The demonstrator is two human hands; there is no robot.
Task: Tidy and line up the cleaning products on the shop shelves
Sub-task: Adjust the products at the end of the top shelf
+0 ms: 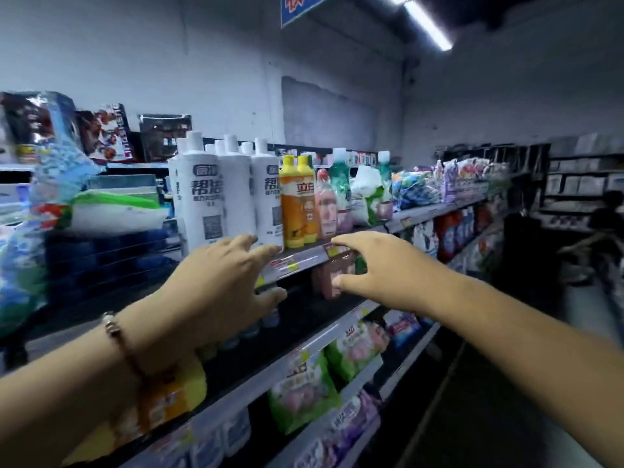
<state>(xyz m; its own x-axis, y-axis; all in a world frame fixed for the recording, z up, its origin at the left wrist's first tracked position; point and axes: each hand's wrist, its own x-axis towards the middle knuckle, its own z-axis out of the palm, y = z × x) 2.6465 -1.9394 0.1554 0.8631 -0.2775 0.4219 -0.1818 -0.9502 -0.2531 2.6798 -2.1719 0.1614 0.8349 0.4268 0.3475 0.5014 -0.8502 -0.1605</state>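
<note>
We reach both hands toward the top shelf (304, 256), where the bottles stand in a row along the front edge so that their labels face the aisle. Our left hand (219, 285) sits at the foot of the white bottles (216, 194), its fingers (266, 253) spread and loose, their tips at or just short of the base of the nearest one; they hold nothing. We judge this a nudging pose, made to slide a bottle into line, not to lift it. Our right hand (378, 268) hovers in front of the shelf edge below the yellow bottles (299, 204) and the pink bottle (327, 207), fingers extended and relaxed, also empty. Whether its tips touch the price strip we cannot tell, since the picture is blurred there.

The white bottles stand tight together at the left; the yellow pair stands just beside them, then the pink one, then green bottles (339, 184). Bags (304, 393) fill the lower shelves. The row looks fairly even already, so small pushes should do.
</note>
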